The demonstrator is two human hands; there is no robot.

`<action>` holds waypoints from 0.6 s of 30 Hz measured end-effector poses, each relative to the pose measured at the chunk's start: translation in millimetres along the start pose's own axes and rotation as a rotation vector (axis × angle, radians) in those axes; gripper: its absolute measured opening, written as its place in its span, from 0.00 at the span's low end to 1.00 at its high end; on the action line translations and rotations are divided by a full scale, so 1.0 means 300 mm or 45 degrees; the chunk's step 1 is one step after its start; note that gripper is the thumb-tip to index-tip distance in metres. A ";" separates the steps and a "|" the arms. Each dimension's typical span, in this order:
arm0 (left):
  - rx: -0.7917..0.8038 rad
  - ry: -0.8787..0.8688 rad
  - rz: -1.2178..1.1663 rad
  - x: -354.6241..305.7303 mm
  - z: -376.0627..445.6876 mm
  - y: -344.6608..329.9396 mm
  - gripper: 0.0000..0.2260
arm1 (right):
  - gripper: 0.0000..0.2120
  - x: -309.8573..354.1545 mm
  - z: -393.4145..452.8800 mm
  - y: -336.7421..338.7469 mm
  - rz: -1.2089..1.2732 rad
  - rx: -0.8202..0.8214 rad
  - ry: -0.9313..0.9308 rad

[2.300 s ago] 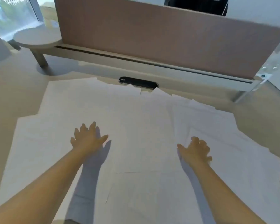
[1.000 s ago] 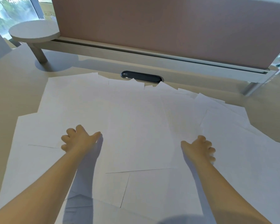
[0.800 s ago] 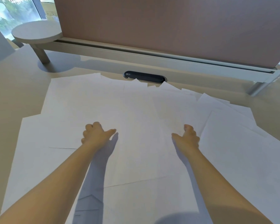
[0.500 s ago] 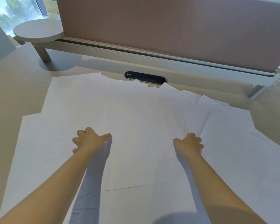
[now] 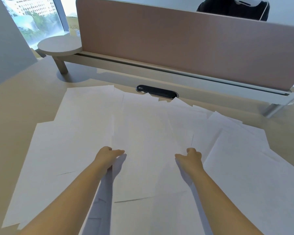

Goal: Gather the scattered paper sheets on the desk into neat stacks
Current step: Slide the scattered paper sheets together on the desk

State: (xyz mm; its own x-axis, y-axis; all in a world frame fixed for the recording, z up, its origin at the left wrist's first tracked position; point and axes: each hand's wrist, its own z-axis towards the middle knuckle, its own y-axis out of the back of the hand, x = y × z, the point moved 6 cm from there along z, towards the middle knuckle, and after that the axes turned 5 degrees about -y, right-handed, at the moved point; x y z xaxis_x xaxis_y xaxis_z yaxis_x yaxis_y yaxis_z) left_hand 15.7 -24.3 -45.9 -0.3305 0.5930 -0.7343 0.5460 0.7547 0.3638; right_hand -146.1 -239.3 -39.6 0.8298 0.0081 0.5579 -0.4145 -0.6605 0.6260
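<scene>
Hands sit closer together than a second ago, on either side of one central sheet (image 5: 143, 150). The left hand (image 5: 107, 156) and right hand (image 5: 191, 157) now rest curled, fingers bent, thumbs pointing inward; whether either pinches paper I cannot tell. Paper sheets (image 5: 71, 141) still overlap, scattered across the desk (image 5: 20, 106).

I am at an office workstation: a beige desk (image 5: 24, 106) with a pink fabric divider screen (image 5: 176, 44), a cable port (image 5: 157, 93), and a window (image 5: 39, 21) facing city buildings.
</scene>
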 end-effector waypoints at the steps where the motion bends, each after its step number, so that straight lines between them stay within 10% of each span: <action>1: 0.048 -0.006 0.001 -0.012 -0.007 -0.017 0.11 | 0.28 0.006 0.002 -0.006 -0.009 0.004 0.012; 6: 0.142 -0.240 0.343 -0.042 0.020 -0.063 0.03 | 0.28 0.027 0.012 -0.005 0.159 -0.029 0.084; 18: -0.570 -0.264 0.779 -0.033 0.117 0.215 0.14 | 0.32 0.146 0.062 -0.063 -0.292 -0.224 0.032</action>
State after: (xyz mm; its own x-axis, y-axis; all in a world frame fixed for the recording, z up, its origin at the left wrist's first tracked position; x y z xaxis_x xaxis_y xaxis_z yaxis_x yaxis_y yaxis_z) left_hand 81.2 8.7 -35.2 0.1033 0.9085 -0.4049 0.2076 0.3784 0.9021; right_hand -95.2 -240.4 -37.1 0.9008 0.1620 0.4028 -0.2774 -0.4989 0.8211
